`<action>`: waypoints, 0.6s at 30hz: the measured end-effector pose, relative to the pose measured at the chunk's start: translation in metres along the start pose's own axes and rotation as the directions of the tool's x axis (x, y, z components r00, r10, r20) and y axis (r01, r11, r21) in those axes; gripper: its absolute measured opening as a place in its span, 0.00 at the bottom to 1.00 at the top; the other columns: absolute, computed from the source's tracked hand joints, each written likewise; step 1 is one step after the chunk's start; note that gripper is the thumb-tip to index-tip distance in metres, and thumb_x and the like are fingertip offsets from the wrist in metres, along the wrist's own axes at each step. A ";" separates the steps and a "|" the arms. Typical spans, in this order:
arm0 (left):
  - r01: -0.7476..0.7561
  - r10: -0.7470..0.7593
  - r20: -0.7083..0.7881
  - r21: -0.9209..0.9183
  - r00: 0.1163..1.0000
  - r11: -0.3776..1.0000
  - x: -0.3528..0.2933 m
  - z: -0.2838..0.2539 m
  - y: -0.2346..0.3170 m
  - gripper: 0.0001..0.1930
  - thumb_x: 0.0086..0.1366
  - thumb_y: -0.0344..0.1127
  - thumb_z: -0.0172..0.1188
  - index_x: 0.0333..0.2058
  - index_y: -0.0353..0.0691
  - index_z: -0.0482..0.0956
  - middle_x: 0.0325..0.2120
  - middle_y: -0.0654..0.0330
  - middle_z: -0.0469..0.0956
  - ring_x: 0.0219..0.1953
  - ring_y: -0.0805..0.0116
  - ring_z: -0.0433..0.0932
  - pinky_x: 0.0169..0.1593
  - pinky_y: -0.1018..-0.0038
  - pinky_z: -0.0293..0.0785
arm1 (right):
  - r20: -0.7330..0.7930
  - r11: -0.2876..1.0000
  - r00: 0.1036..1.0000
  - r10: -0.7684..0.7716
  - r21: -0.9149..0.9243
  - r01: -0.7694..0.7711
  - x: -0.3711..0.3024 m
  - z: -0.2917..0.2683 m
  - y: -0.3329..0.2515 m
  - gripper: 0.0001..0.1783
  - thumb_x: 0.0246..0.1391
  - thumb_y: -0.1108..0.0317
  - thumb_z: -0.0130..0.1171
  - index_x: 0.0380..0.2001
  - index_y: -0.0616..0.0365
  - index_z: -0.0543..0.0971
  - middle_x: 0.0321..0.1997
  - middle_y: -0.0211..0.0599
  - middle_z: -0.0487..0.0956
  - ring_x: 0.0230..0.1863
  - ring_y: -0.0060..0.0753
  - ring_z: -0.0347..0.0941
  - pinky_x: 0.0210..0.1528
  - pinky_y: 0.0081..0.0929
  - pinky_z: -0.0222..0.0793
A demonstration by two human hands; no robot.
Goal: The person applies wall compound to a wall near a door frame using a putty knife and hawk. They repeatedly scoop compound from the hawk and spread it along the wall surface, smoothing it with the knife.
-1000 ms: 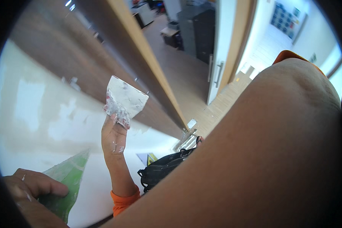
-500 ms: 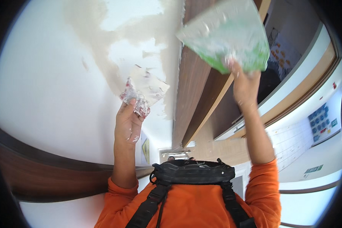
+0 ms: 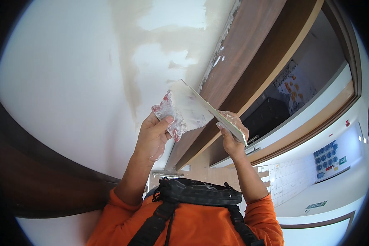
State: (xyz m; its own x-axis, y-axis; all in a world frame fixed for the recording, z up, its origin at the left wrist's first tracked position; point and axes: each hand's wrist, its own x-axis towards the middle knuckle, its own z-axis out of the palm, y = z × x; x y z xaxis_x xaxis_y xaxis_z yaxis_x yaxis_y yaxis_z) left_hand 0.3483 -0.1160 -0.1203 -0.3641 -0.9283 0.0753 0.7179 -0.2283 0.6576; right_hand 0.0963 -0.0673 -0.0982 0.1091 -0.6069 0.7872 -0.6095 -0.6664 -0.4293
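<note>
My left hand is closed on a red putty spreader, its grip smeared with white and its broad face coated in cream putty. My right hand grips a wide green putty spreader, turned nearly edge-on, so its green face hardly shows. The long edge of the wide spreader lies against or just beside the red one's far right side; contact is hard to make out. Both are held in front of the white wall, which bears drying beige putty patches.
A brown wooden door frame rises right of the wall, with a ragged putty line along its edge. Beyond it is an opening with a dark box. A dark brown curved band crosses the lower left. My black chest bag hangs below my hands.
The wide green spreader has come down and left from high on the right, turning from face-on to edge-on beside the red one. My left hand has shifted slightly right; the view has shifted too.
</note>
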 end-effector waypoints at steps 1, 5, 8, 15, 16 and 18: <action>-0.006 0.006 0.019 0.011 1.000 1.000 -0.001 -0.001 0.002 0.20 0.70 0.25 0.57 0.59 0.31 0.69 0.48 0.56 0.81 0.47 0.68 0.82 0.49 0.68 0.79 | 0.018 0.999 0.999 -0.033 -0.017 0.034 0.002 0.001 -0.001 0.21 0.48 0.79 0.67 0.49 0.61 0.84 0.49 0.42 0.86 0.52 0.47 0.81 0.56 0.38 0.76; -0.050 0.050 0.074 -0.001 0.996 0.999 -0.001 0.001 0.009 0.22 0.71 0.24 0.55 0.62 0.30 0.67 0.50 0.54 0.80 0.50 0.67 0.81 0.52 0.68 0.79 | 0.093 0.976 0.987 -0.134 -0.162 0.148 0.014 0.002 -0.001 0.28 0.40 0.84 0.66 0.49 0.60 0.83 0.51 0.42 0.85 0.52 0.48 0.81 0.55 0.36 0.76; -0.052 0.053 0.105 -0.013 0.993 0.999 -0.008 0.016 0.014 0.23 0.70 0.24 0.55 0.63 0.30 0.66 0.51 0.53 0.79 0.49 0.68 0.81 0.51 0.69 0.78 | 0.129 0.943 0.985 -0.118 -0.297 0.152 0.012 -0.001 0.008 0.30 0.36 0.85 0.66 0.49 0.60 0.83 0.50 0.44 0.84 0.51 0.50 0.80 0.54 0.36 0.76; -0.398 0.425 -0.043 0.277 0.904 0.875 0.003 -0.017 0.029 0.16 0.70 0.29 0.60 0.55 0.31 0.77 0.42 0.58 0.83 0.44 0.75 0.79 0.50 0.76 0.74 | -0.068 0.894 0.894 0.442 -0.047 -0.446 -0.003 -0.002 0.017 0.15 0.59 0.79 0.58 0.50 0.67 0.79 0.46 0.41 0.85 0.46 0.40 0.82 0.51 0.35 0.77; -0.480 0.548 -0.045 0.428 0.835 0.766 0.009 -0.025 0.031 0.13 0.70 0.30 0.62 0.49 0.30 0.81 0.39 0.60 0.84 0.43 0.77 0.78 0.51 0.77 0.73 | -0.031 0.701 0.743 0.669 0.361 -0.616 -0.001 0.001 0.007 0.13 0.63 0.75 0.56 0.50 0.68 0.78 0.45 0.40 0.84 0.46 0.36 0.83 0.50 0.35 0.79; -0.549 0.652 -0.070 0.477 0.755 0.686 0.016 -0.029 0.032 0.12 0.70 0.30 0.62 0.49 0.29 0.82 0.43 0.57 0.84 0.46 0.73 0.79 0.55 0.76 0.72 | 0.238 0.264 0.565 0.790 0.700 -0.663 0.007 0.007 -0.024 0.22 0.57 0.72 0.62 0.54 0.70 0.75 0.48 0.46 0.82 0.48 0.38 0.82 0.53 0.34 0.78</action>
State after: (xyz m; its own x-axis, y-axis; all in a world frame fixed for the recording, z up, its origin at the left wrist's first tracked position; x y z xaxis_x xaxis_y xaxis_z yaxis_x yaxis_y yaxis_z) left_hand 0.3822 -0.1463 -0.1198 0.2355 -0.8701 0.4331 0.4095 0.4929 0.7677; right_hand 0.1177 -0.0588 -0.0854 -0.2330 -0.9725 0.0002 0.3169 -0.0761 -0.9454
